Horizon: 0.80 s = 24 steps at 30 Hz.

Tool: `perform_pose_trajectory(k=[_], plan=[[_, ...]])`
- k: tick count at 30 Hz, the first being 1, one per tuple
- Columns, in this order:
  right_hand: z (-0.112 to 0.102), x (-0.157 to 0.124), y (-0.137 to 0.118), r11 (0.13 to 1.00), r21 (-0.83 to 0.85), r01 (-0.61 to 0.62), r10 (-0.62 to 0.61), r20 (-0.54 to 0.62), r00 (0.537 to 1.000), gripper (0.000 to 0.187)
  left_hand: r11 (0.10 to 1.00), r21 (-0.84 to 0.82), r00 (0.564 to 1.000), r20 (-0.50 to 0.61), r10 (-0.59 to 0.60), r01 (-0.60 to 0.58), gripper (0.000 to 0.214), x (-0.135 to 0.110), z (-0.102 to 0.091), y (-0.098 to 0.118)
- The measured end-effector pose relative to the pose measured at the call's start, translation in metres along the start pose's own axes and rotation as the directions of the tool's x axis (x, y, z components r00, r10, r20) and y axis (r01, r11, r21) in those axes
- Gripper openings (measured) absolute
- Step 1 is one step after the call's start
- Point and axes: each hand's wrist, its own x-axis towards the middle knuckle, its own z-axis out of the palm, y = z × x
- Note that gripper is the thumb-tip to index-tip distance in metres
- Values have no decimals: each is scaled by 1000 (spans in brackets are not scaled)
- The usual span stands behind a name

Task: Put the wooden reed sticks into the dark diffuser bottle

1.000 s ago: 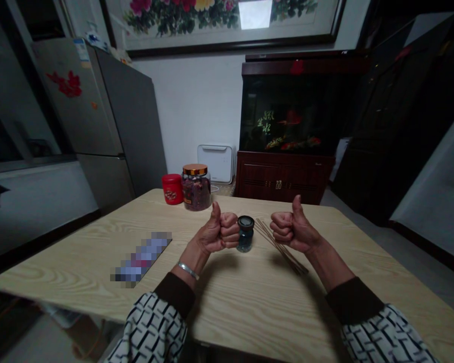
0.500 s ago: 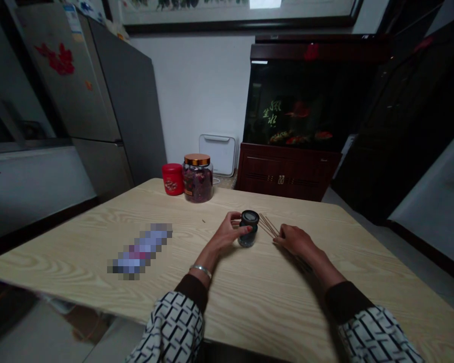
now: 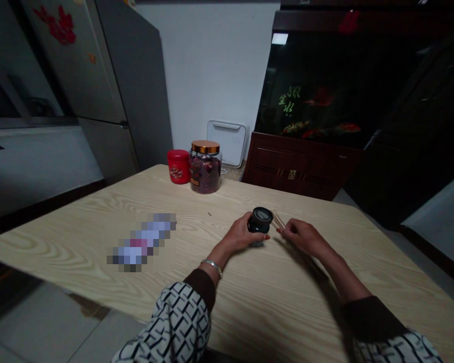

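My left hand [image 3: 242, 234] wraps around a small dark glass jar [image 3: 260, 227] with a black lid, which stands on the wooden-look table [image 3: 79, 242]. Just to its right, my right hand [image 3: 300, 237] lies over a bundle of thin wooden sticks [image 3: 278, 221], its fingertips close to the jar. The hand hides the middle of the bundle, and I cannot tell whether its fingers grip the sticks. A bracelet [image 3: 212, 267] circles my left wrist.
At the table's far edge stand a red tin [image 3: 178, 166] and a glass jar of dried flowers [image 3: 205, 169] with a gold lid. A pixelated flat object [image 3: 142, 242] lies at the left. Behind the table are a refrigerator [image 3: 109, 85] and an aquarium [image 3: 318, 101].
Both hands have dropped from raised thumbs-up fists. My left hand has closed around the small jar, and my right has come down over the sticks. The view has tilted and shifted.
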Motion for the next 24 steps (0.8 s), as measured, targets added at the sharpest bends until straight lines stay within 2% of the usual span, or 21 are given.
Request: perform_pose_trajectory(k=[3, 5, 10, 14, 16, 17, 19, 20, 21, 24], plan=[[-19, 5, -40, 988, 117, 99, -85, -119, 989, 48, 1000, 4, 1000, -8, 2, -2, 66, 0, 0, 0], [-28, 9, -65, 986, 49, 157, -150, -118, 982, 47, 1000, 15, 1000, -10, 11, -11, 65, -1, 0, 0], [-35, 21, -100, 918, -283, 279, -288, 9, 957, 49, 999, 54, 1000, -11, -6, 6, 52, -1, 0, -2], [-42, 29, -103, 891, -330, 311, -286, 125, 950, 46, 997, 71, 1000, -3, -9, 9, 54, -1, 0, -3], [-51, 32, -96, 884, -227, 408, -363, 215, 907, 44, 997, 81, 1000, -7, -12, 13, 55, -1, -1, -3], [-56, 32, -92, 868, -139, 477, -430, 269, 862, 48, 996, 87, 1000, -11, -11, 12, 56, -1, -1, -2], [-64, 33, -84, 815, 40, 578, -556, 336, 760, 68, 996, 92, 1000, -21, -1, 3, 58, -2, -2, -1], [-67, 32, -82, 806, 88, 586, -578, 337, 743, 77, 996, 90, 1000, -22, 4, -2, 59, -2, -2, -1], [-68, 31, -82, 819, 94, 566, -562, 325, 760, 82, 997, 80, 1000, -18, 6, -5, 60, -3, -2, 0], [-64, 27, -91, 907, -87, 413, -379, 263, 887, 76, 998, 62, 1000, -3, -5, 5, 58, -4, -2, 0]])
